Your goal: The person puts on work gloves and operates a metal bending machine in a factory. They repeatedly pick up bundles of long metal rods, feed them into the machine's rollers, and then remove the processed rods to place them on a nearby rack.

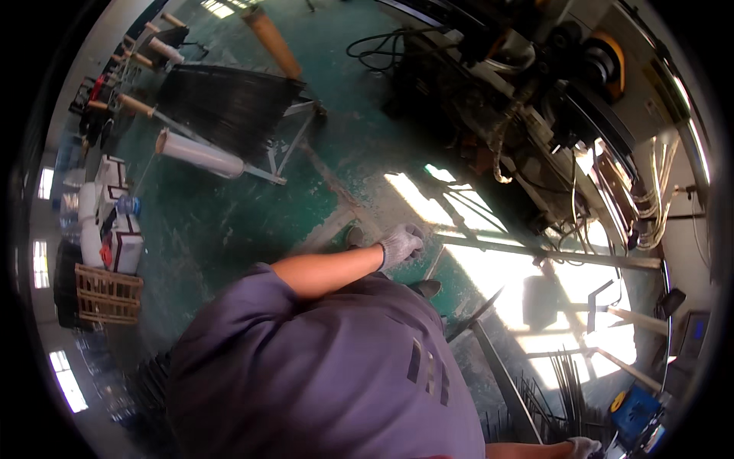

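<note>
My left hand (401, 245), in a pale grey knitted glove, hangs in front of my body above the floor. Its fingers are curled in, and no object shows in them. At the lower right edge my right hand (584, 447), also gloved, reaches out to the side. Its fingers are small and partly cut off by the picture's rim, so their grip cannot be made out. It is nearest to a blue machine part (636, 413) and a bunch of thin dark rods (567, 386) that stand upright.
A metal rack bears a sheet of dark strands (225, 107) and a film-wrapped roll (200, 154). Machinery with cables (527, 115) fills the right. A long metal bar (550, 255) crosses the sunlit floor. White boxes (126, 243) and a slatted wooden crate (108, 295) stand left.
</note>
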